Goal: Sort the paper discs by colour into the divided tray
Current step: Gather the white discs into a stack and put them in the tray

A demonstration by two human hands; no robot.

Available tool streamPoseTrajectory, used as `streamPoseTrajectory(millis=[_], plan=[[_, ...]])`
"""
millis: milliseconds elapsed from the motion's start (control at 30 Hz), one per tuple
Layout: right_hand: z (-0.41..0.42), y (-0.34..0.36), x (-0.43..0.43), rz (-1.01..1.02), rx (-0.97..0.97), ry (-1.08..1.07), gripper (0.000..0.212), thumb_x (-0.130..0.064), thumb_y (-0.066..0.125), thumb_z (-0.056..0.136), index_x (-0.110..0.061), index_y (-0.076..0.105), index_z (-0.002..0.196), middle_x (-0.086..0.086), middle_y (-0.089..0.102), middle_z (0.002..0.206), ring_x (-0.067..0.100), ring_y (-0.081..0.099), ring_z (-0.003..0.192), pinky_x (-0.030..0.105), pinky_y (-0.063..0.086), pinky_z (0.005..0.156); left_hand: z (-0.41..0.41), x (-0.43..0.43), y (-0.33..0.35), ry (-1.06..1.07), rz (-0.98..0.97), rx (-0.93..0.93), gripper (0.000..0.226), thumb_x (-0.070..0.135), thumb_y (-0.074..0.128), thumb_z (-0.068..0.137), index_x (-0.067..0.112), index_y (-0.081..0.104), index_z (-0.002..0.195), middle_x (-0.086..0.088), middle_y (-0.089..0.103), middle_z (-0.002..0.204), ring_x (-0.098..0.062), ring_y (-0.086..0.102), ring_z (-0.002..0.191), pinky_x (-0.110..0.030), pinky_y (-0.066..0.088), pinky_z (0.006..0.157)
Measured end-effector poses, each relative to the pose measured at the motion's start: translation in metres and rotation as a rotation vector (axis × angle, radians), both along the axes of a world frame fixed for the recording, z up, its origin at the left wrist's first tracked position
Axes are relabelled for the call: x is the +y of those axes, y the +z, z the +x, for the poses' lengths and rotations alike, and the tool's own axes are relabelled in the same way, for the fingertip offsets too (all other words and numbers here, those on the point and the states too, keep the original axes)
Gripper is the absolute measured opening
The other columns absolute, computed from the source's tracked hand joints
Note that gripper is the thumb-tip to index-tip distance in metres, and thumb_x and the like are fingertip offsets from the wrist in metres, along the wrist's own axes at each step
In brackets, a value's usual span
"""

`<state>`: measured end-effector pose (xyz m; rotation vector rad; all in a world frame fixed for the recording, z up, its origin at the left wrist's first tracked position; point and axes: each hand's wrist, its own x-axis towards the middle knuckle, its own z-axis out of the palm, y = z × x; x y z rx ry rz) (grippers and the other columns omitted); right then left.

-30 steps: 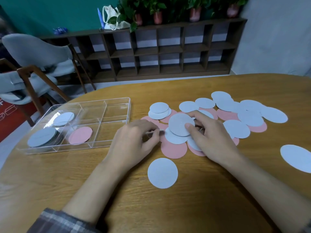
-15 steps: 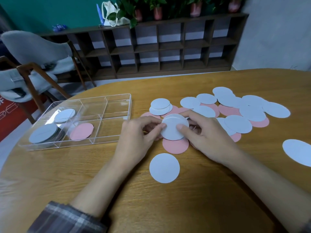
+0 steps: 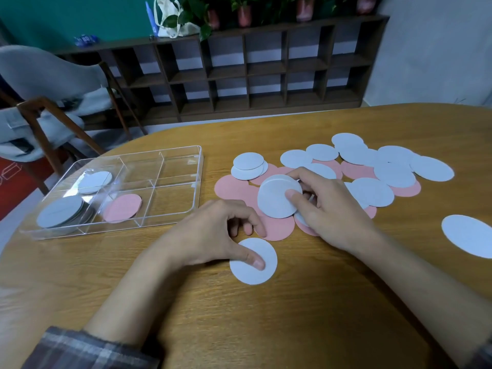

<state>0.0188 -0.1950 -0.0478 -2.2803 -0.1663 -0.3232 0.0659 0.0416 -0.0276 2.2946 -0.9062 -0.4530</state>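
Noted white stack (image 3: 274, 201) pinched in right hand (image 3: 332, 211) over mid-table pile (image 3: 354, 170); lone white disc (image 3: 253, 276) pinned under thumb of left hand (image 3: 210, 233). Judged risk: thin discs fanning out, dropping short of tray (image 3: 199, 177) at left edge.

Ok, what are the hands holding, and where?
The right hand pinches the white disc stack at its right edge, thumb on top. The left hand holds nothing; its thumb only presses the lone white disc.
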Motion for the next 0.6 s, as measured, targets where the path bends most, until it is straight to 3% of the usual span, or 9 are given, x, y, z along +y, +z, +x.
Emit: streamPoseTrajectory(millis=[200, 400, 533, 600], plan=[[-0.0003, 0.0003, 0.0008, -0.012, 0.005, 0.004, 0.011, -0.027, 0.055, 0.104, -0.027, 0.062, 0.113, 0.003, 0.07, 0.089, 0.016, 0.061, 0.083, 0.036, 0.049, 0.073, -0.0005, -0.0003, 0.0001, 0.015, -0.007, 0.029, 0.04, 0.046, 0.098, 0.059, 0.038, 0.077, 0.092, 0.012, 0.068, 0.093, -0.016, 0.055, 0.081, -0.043, 0.051, 0.077], [-0.0014, 0.0004, 0.0016, 0.014, 0.004, 0.017, 0.01, -0.025, 0.056, 0.104, -0.027, 0.063, 0.111, 0.005, 0.069, 0.086, 0.017, 0.058, 0.08, 0.029, 0.044, 0.07, 0.0007, 0.0002, -0.0014, 0.029, -0.013, 0.012, 0.038, 0.043, 0.098, 0.061, 0.037, 0.076, 0.091, 0.013, 0.069, 0.093, -0.012, 0.056, 0.08, -0.033, 0.049, 0.072], [-0.0008, 0.0014, 0.0012, -0.001, 0.013, 0.007, 0.01, -0.025, 0.056, 0.103, -0.025, 0.063, 0.11, 0.005, 0.067, 0.084, 0.015, 0.055, 0.08, 0.023, 0.042, 0.067, 0.0041, 0.0026, -0.0026, 0.046, -0.042, -0.052, 0.041, 0.038, 0.097, 0.064, 0.035, 0.077, 0.1, 0.017, 0.069, 0.099, -0.007, 0.062, 0.088, -0.016, 0.044, 0.07], [-0.0007, 0.0017, 0.001, -0.007, 0.02, 0.003, 0.01, -0.025, 0.056, 0.104, -0.025, 0.062, 0.111, 0.005, 0.067, 0.084, 0.014, 0.055, 0.081, 0.022, 0.041, 0.065, 0.0048, 0.0033, -0.0024, 0.06, -0.041, -0.109, 0.041, 0.038, 0.097, 0.065, 0.033, 0.078, 0.1, 0.018, 0.071, 0.097, -0.005, 0.062, 0.092, -0.014, 0.045, 0.071]])
